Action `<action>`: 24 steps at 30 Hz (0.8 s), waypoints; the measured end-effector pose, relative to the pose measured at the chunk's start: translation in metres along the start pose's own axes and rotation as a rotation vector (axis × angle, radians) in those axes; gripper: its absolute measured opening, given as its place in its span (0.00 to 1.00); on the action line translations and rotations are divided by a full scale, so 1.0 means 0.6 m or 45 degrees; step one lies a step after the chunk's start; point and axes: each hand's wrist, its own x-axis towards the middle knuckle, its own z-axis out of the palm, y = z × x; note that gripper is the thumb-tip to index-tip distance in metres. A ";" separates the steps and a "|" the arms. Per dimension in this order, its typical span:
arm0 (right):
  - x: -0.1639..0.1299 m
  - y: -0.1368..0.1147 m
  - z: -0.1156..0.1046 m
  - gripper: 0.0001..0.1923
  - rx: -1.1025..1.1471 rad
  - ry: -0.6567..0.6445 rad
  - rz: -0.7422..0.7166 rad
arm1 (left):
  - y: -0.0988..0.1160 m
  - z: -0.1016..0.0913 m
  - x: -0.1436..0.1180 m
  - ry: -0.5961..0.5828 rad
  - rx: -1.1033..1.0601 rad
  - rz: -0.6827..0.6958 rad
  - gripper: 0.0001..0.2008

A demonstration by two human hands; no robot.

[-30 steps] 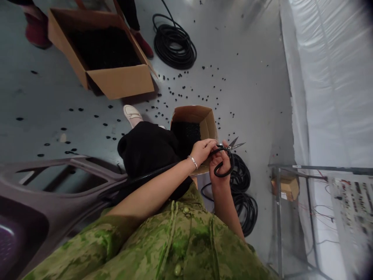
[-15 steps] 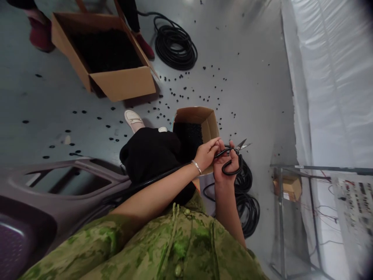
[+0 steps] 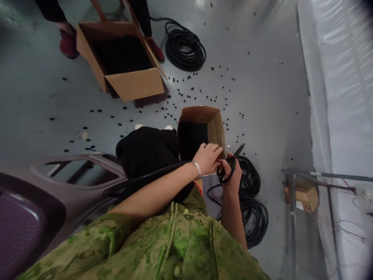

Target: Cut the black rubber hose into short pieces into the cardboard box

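The right hand (image 3: 231, 175) is clenching black-handled steel scissors (image 3: 230, 165), while the left hand (image 3: 207, 157) is grasping a ribbed black corrugated hose (image 3: 151, 175). With the blades closing just beside the left fingertips (image 3: 218, 149), a slip could be nicking them.

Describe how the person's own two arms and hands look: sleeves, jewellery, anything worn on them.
Both forearms are bare; short sleeves of a green camouflage shirt with round green buttons end near the elbows. The left hand has a thin silver bracelet at the wrist. The right hand wears no glove, and no ring or watch is visible.
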 end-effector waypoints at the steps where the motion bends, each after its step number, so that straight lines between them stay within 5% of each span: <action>1: 0.001 0.006 -0.005 0.26 -0.066 0.001 0.019 | -0.002 0.007 0.001 -0.082 -0.080 -0.028 0.21; 5: 0.012 0.018 -0.004 0.30 -0.086 -0.063 0.138 | -0.010 0.035 0.006 -0.217 -0.395 -0.159 0.19; 12: 0.040 0.005 -0.009 0.27 0.092 -0.208 0.084 | -0.013 0.048 0.032 -0.103 -0.875 -0.207 0.19; 20: 0.025 0.001 -0.022 0.28 0.155 -0.104 0.119 | 0.002 0.053 0.035 -0.298 -1.639 -0.328 0.25; 24: 0.024 0.004 -0.012 0.27 0.302 -0.122 0.210 | -0.004 0.070 0.036 -0.205 -1.687 -0.381 0.23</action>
